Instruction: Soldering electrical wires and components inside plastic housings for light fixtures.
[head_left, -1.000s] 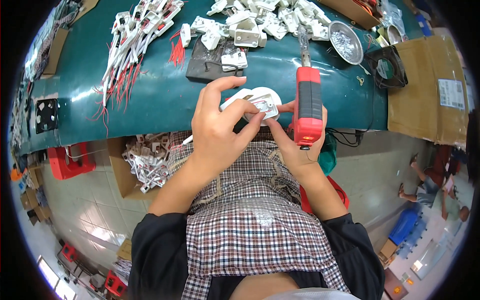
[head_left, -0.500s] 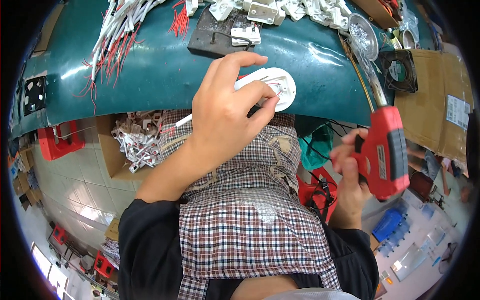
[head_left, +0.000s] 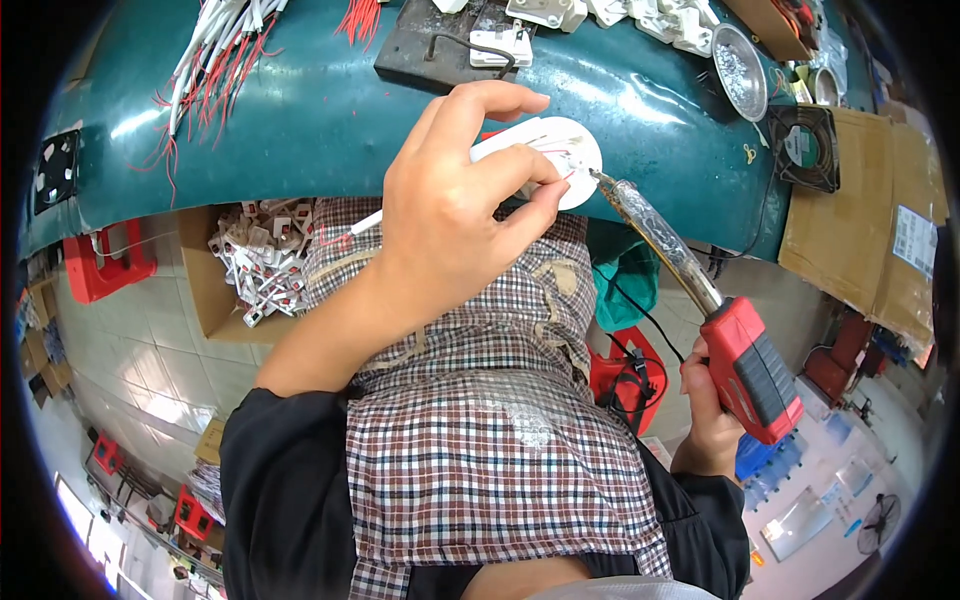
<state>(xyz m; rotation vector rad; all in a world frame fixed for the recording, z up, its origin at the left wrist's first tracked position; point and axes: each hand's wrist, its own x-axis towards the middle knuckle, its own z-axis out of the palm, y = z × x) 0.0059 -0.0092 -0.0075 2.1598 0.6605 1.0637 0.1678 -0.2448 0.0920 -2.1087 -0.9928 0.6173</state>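
Note:
My left hand [head_left: 450,215] is closed on a white plastic housing [head_left: 582,142] with a round end, held over the near edge of the green table. Thumb and forefinger pinch together at its open face, where thin red wire shows; the exact spot they grip is partly hidden. From under the hand, a white cable [head_left: 367,223] with stripped red ends sticks out to the left. In my right hand [head_left: 708,410] is a red and black soldering gun [head_left: 745,370]. Its tip reaches the right side of the round end; whether it touches a contact I cannot tell.
A dark block [head_left: 410,50] carrying a white socket piece [head_left: 500,46] sits beyond my hands. Bundled white cables [head_left: 205,60] lie far left, a metal bowl [head_left: 740,75] far right, near a small black fan [head_left: 803,147]. Below the table stands a carton of white parts [head_left: 262,262].
The soldering gun has swung down and left, bringing its tip from the metal bowl to the white housing. My left hand keeps its hold, barely shifted.

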